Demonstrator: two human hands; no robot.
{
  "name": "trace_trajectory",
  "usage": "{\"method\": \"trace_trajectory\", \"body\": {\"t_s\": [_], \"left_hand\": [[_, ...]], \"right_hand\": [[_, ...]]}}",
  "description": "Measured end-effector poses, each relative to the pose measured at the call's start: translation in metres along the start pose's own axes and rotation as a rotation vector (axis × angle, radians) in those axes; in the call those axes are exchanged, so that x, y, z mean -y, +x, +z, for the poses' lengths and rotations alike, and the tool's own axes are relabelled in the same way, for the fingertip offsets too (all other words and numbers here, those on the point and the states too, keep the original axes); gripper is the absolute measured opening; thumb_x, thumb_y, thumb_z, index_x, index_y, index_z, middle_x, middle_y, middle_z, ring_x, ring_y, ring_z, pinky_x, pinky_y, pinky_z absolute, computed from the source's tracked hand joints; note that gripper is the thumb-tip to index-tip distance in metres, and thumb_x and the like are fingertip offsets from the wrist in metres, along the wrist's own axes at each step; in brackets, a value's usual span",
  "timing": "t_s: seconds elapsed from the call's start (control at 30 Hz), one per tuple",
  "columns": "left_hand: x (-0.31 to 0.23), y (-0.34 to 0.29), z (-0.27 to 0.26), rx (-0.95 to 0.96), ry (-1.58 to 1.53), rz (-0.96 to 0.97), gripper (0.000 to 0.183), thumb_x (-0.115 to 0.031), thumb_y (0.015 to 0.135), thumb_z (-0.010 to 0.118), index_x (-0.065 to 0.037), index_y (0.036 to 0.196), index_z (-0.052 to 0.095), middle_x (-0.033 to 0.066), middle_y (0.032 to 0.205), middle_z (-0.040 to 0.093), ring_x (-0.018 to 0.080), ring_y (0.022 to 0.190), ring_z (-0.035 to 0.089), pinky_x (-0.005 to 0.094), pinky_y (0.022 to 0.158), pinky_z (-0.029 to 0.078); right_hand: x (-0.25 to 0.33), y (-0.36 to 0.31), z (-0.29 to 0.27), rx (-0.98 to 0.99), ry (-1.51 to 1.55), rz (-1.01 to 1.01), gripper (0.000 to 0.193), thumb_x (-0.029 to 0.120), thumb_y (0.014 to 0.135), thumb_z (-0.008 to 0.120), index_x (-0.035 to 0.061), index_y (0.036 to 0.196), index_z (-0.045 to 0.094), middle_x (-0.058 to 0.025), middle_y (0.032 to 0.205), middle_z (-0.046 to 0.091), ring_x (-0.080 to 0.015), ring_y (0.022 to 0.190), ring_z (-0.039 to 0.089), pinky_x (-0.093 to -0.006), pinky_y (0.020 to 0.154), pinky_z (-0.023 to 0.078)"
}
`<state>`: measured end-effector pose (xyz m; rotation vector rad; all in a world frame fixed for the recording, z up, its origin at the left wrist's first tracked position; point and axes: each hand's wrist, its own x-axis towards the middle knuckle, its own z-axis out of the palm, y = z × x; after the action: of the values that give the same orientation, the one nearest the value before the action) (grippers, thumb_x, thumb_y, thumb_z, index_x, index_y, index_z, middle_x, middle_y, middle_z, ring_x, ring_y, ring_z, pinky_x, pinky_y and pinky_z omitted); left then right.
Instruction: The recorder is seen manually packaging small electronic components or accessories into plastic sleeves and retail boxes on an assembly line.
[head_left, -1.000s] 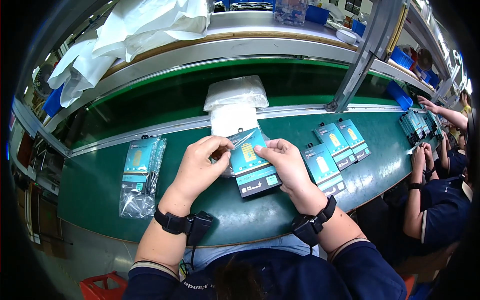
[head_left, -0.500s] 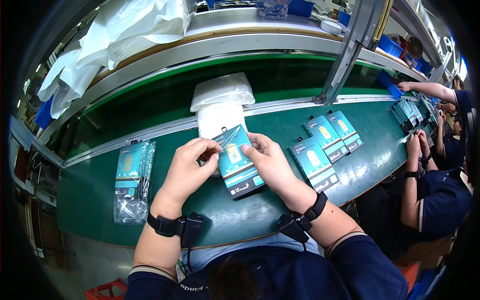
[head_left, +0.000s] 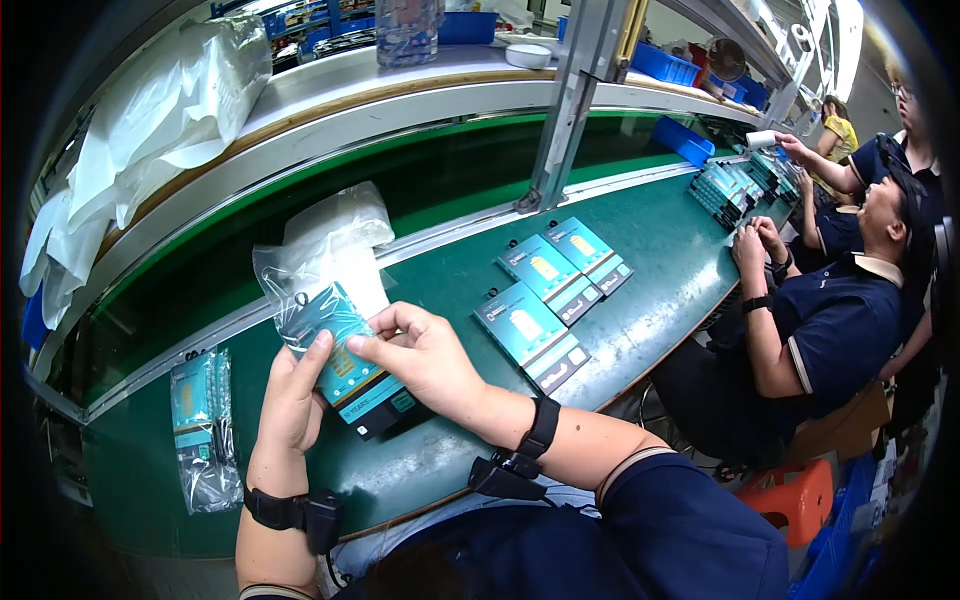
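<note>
Between my hands is a teal and black retail box (head_left: 362, 395) with a hang tab, held tilted above the table. A clear plastic bag (head_left: 283, 290) spreads around its upper end; how far down it reaches, I cannot tell. My left hand (head_left: 292, 395) grips the left edge, its thumb on the front. My right hand (head_left: 430, 365) is closed on the right edge, thumb and fingers pinching near the top. Just behind lies a stack of clear bags (head_left: 340, 225) over a white pad (head_left: 355, 278).
Several bagged boxes (head_left: 205, 410) lie at the left. Three teal boxes (head_left: 530, 325) rest flat to the right. A metal post (head_left: 565, 130) rises at the table's back, below a shelf (head_left: 470, 62). At far right, co-workers (head_left: 825, 320) sit and stand by stacked boxes (head_left: 722, 190).
The view has swung right, shifting the table leftward. More clear plastic stands out above the box, and my left thumb now presses its front. A far co-worker's hand has left the blue bin.
</note>
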<state>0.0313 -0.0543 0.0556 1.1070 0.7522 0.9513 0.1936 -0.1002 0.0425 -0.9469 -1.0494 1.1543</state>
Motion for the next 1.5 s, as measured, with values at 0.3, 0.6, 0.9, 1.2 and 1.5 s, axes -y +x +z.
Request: {"method": "trace_trajectory", "body": {"t_s": [0.3,0.6,0.9,1.2,1.5], "left_hand": [[-0.021,-0.001,-0.025,-0.005,-0.29,0.052,0.032,-0.009,0.092,0.052,0.004,0.121,0.047,0.0127,0.114,0.059,0.0194,0.103,0.06,0.0333,0.09,0.049],[-0.02,-0.02,0.011,0.677,-0.175,-0.096,0.048,-0.013,0.087,0.061,0.005,0.127,0.043,0.0179,0.118,0.057,0.0276,0.107,0.058,0.046,0.094,0.047],[-0.011,-0.029,0.017,0.491,-0.469,-0.308,0.06,-0.041,0.095,0.045,0.001,0.137,0.035,0.0137,0.128,0.05,0.0205,0.116,0.051,0.0331,0.096,0.042],[-0.018,-0.056,0.001,0.123,-0.326,-0.214,0.058,0.013,0.066,0.048,0.005,0.123,0.049,0.0128,0.106,0.061,0.0194,0.094,0.063,0.0295,0.083,0.052],[-0.028,-0.088,-0.043,0.146,-0.169,-0.335,0.047,0.012,0.065,0.052,0.01,0.111,0.057,0.0142,0.098,0.066,0.0165,0.087,0.065,0.0258,0.079,0.053]], "right_hand": [[0.017,-0.002,0.002,0.479,-0.111,-0.144,0.101,0.0,0.07,0.075,0.0115,0.148,0.01,-0.0147,0.119,0.047,-0.0165,0.101,0.054,-0.0293,0.083,0.048],[0.043,-0.013,-0.013,-0.053,-0.543,-0.844,0.045,-0.004,0.082,0.06,0.0004,0.125,0.048,-0.0138,0.102,0.058,-0.0156,0.08,0.06,-0.0254,0.069,0.05],[0.044,-0.039,0.019,0.334,-0.583,-0.69,0.031,-0.003,0.082,0.055,0.0045,0.112,0.058,-0.0101,0.079,0.058,-0.0258,0.068,0.058,-0.0317,0.06,0.046],[0.052,-0.045,0.004,-0.051,-0.74,-0.829,0.026,0.0,0.078,0.061,0.001,0.104,0.061,-0.0125,0.089,0.058,-0.0289,0.081,0.055,-0.0353,0.071,0.044],[0.059,-0.044,-0.018,0.464,-0.679,-0.36,0.012,0.001,0.082,0.055,-0.0026,0.092,0.057,-0.016,0.082,0.056,-0.0334,0.08,0.056,-0.0387,0.073,0.046]]}}
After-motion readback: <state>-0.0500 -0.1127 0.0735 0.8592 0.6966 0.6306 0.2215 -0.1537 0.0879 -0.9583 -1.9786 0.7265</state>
